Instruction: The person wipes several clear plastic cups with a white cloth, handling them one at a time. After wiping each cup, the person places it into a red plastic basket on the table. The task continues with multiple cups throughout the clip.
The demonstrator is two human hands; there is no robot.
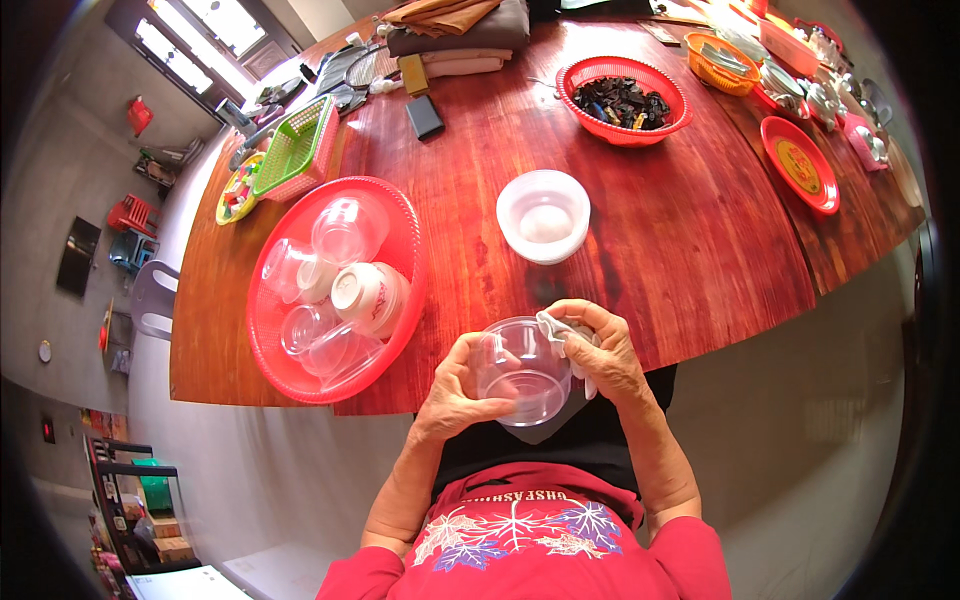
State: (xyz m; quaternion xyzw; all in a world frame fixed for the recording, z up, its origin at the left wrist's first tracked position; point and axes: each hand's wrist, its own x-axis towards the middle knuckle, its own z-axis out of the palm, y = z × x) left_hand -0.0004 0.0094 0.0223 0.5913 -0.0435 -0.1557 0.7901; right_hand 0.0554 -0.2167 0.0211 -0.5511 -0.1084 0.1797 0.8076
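Note:
A clear plastic bowl is held up at the table's near edge, its open side tilted. My left hand grips the bowl's left side, thumb across the front and fingers behind the clear wall. In my right hand a whitish cloth is pinched over the bowl's upper right rim, and part of it hangs down along the side. Straight ahead on the table stands a stack of white bowls. To the left, a red plastic basket holds several clear bowls and white patterned bowls, some turned over.
Beyond lie a red basket of dark pieces, a dark box and folded cloths. Green and pink baskets stand far left. On the right are a red plate and an orange basket. A chair stands left.

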